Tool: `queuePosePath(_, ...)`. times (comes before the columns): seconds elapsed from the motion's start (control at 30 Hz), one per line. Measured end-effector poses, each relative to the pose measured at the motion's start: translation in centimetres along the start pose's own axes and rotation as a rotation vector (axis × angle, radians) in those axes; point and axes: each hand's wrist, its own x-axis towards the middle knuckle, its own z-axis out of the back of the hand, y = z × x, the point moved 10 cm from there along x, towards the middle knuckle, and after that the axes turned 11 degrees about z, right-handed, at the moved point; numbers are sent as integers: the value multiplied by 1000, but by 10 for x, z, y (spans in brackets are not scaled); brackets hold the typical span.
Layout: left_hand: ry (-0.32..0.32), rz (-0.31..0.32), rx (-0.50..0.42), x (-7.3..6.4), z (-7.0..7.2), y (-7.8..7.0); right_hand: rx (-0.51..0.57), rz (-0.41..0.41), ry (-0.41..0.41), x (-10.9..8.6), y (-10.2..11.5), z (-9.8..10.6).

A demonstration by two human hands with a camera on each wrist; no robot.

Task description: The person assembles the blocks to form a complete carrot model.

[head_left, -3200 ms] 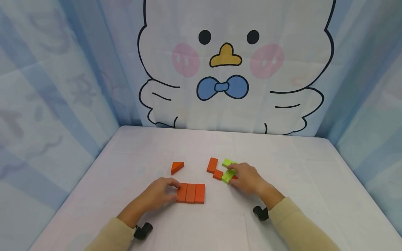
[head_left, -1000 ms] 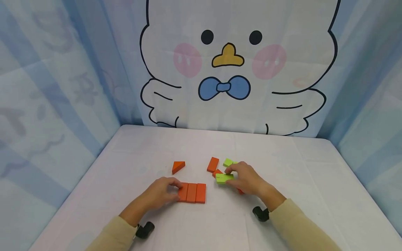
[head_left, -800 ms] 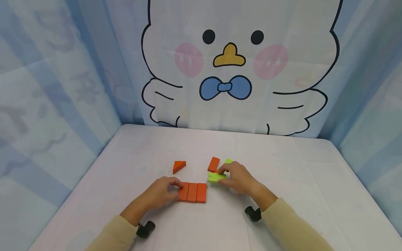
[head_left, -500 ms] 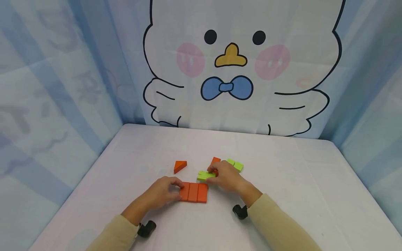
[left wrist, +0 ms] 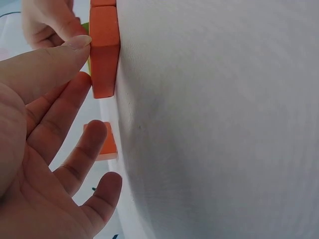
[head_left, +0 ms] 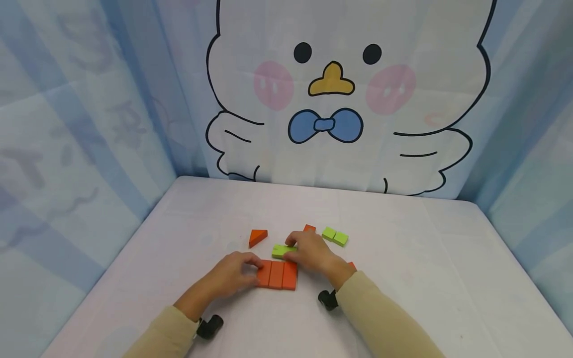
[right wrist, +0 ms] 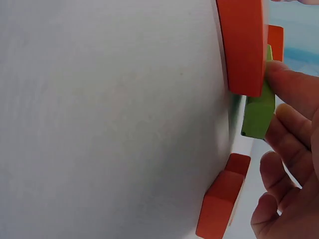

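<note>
Three orange blocks (head_left: 276,275) lie side by side in a row on the white table. At the row's left end, my left hand (head_left: 233,273) pinches the outermost orange block (left wrist: 104,69) with thumb and fingers; its other fingers stay loosely spread. My right hand (head_left: 309,253) grips a light green block (head_left: 281,251) between thumb and fingers just behind the row. In the right wrist view, the green block (right wrist: 259,117) sits close beside the orange row (right wrist: 242,55); whether they touch I cannot tell. Part of the green block is covered by the fingers.
An orange triangular block (head_left: 257,237) lies behind the row to the left. Two small green blocks (head_left: 334,236) sit at the back right. An orange block (head_left: 310,228) shows behind my right hand, another orange block (head_left: 351,265) behind the right wrist. A printed curtain (head_left: 322,164) closes the back.
My right hand has lifted the green block from the cluster on the right and carried it left, to just behind the orange row. The left hand has kept its place at the row's end.
</note>
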Motion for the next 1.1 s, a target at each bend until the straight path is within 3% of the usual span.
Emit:
queuePosePath(0.17, 3, 2, -4, 1, 0, 0, 2, -27, 10, 1, 1, -3)
queuePosePath(0.47, 1, -4, -6, 2, -1, 0, 122, -20, 5, 0, 4, -10)
queuePosePath(1.1, 1, -12, -4, 2, -2, -1, 144, -29, 10, -6, 3, -9)
